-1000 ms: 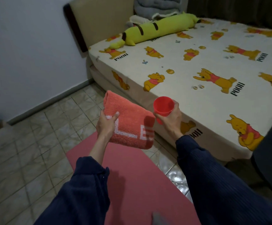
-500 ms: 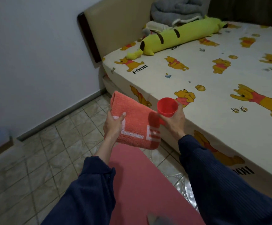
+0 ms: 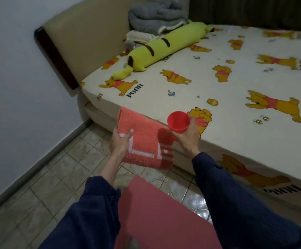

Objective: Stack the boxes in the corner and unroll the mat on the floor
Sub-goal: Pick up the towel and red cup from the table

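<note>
My left hand (image 3: 121,141) grips a folded orange towel (image 3: 144,139) with white lettering, held in the air beside the bed's edge. In my right hand (image 3: 187,135) is a small red plastic cup (image 3: 178,121), upright and open at the top, just right of the towel. A pink mat (image 3: 157,216) lies flat on the tiled floor below my arms, its far end near the bed. No boxes are in view.
A bed (image 3: 218,97) with a cartoon-bear sheet fills the right and centre. On it lie a long yellow-green plush (image 3: 166,45) and folded grey blankets (image 3: 157,15) by the padded headboard (image 3: 85,38). A white wall (image 3: 20,87) borders the tiled floor (image 3: 47,180) on the left.
The view has shifted toward the bed's head end; the bed looms closer and the mat's end sits lower in view. Both hands keep the towel and the cup, now nearer the mattress edge.
</note>
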`<control>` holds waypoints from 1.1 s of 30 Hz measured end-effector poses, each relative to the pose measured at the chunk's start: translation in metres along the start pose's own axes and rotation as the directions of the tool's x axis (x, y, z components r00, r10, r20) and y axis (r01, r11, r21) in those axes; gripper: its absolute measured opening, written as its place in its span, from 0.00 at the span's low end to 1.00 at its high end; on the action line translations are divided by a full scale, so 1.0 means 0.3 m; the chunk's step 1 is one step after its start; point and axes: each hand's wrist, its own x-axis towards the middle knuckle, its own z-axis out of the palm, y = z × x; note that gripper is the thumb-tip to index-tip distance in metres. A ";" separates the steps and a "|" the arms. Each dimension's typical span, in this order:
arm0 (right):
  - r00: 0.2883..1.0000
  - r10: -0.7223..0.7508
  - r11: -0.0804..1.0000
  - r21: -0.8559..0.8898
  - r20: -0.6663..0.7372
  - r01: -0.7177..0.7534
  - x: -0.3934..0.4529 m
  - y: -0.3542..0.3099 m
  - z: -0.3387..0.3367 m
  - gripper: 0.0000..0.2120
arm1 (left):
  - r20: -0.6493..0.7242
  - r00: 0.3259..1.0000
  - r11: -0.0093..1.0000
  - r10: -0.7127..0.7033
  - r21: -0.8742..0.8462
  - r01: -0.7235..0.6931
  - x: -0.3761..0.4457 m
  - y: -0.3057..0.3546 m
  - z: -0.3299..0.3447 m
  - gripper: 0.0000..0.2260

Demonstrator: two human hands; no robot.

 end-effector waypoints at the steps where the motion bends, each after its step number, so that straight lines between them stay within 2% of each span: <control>1: 0.999 0.023 1.000 -0.006 -0.049 -0.023 0.012 0.000 0.033 0.43 | 0.038 0.999 1.000 0.013 0.004 -0.013 0.058 -0.005 -0.008 0.36; 7: 0.953 0.170 0.985 0.006 -0.252 -0.174 0.031 0.020 0.197 0.44 | 0.218 0.975 0.999 0.040 0.020 -0.045 0.311 -0.041 -0.053 0.35; 13: 0.924 0.208 0.974 -0.022 -0.320 -0.227 0.056 0.101 0.313 0.42 | 0.301 0.953 0.999 0.042 -0.036 -0.033 0.472 -0.105 -0.001 0.31; 17: 0.915 0.218 0.970 -0.027 -0.340 -0.241 0.069 0.236 0.358 0.42 | 0.339 0.939 0.998 0.052 -0.057 -0.034 0.539 -0.184 0.096 0.25; 21: 0.901 0.209 0.969 -0.045 -0.380 -0.244 0.067 0.463 0.413 0.40 | 0.386 0.921 0.996 0.046 -0.086 -0.014 0.622 -0.367 0.238 0.24; 25: 0.889 0.229 0.964 -0.036 -0.396 -0.265 0.028 0.778 0.496 0.41 | 0.399 0.916 0.994 0.036 -0.106 0.007 0.726 -0.649 0.417 0.25; 29: 0.878 0.267 0.956 -0.005 -0.398 -0.292 -0.033 1.153 0.601 0.44 | 0.411 0.911 0.993 0.032 -0.121 0.020 0.845 -0.986 0.612 0.32; 33: 0.851 0.306 0.944 0.020 -0.426 -0.329 -0.085 1.455 0.693 0.43 | 0.433 0.901 0.994 0.029 -0.106 0.018 0.924 -1.244 0.762 0.27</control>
